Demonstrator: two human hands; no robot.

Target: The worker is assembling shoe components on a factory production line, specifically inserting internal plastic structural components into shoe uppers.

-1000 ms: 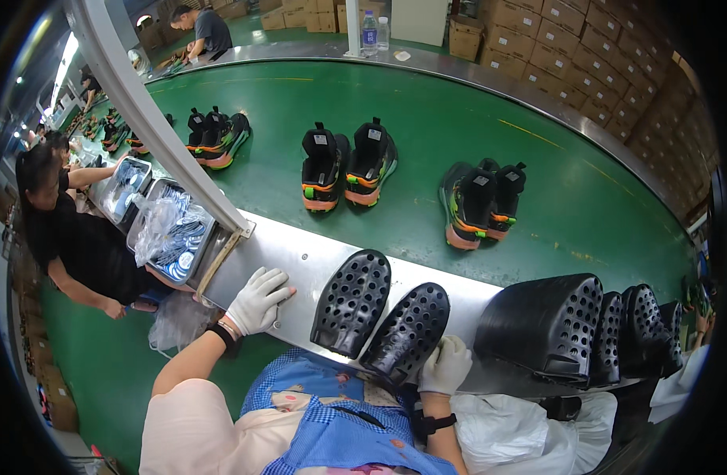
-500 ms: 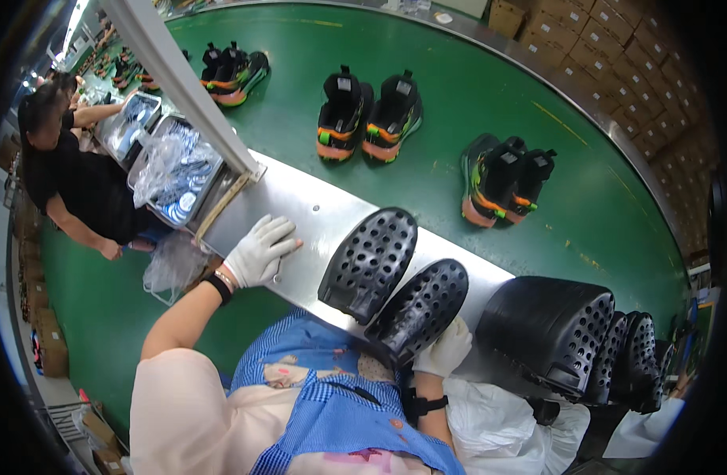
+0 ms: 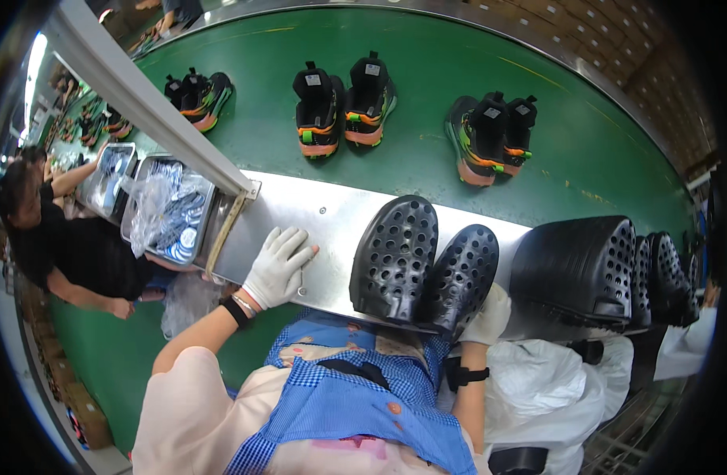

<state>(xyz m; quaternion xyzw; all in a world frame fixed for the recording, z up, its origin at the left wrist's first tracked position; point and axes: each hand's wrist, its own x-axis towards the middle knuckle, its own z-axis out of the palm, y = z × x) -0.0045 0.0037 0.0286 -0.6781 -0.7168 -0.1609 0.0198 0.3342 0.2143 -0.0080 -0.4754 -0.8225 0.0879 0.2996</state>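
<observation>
My left hand [image 3: 277, 269], in a white glove, lies flat on the metal bench top [image 3: 300, 186] with its fingers spread and nothing in it. To its right stand two black sole-shaped pieces dotted with round holes: a left one [image 3: 397, 255] and a right one [image 3: 463, 273], tilted and partly over the bench's near edge. My right hand [image 3: 489, 315], also gloved, is against the right side of the right piece. Its fingers are hidden, so whether it grips the piece I cannot tell.
Beyond the bench, pairs of black-and-orange sneakers [image 3: 316, 111] stand on a green surface [image 3: 256, 119]. More black holed pieces [image 3: 573, 265] are at right. White plastic sheeting [image 3: 538, 380] lies below them. Trays [image 3: 173, 210], a slanted post [image 3: 154, 99] and a co-worker [image 3: 78, 237] are at left.
The view has turned, so the bench and sneakers appear shifted. My left hand stays spread on the bench; my right hand stays beside the right holed piece.
</observation>
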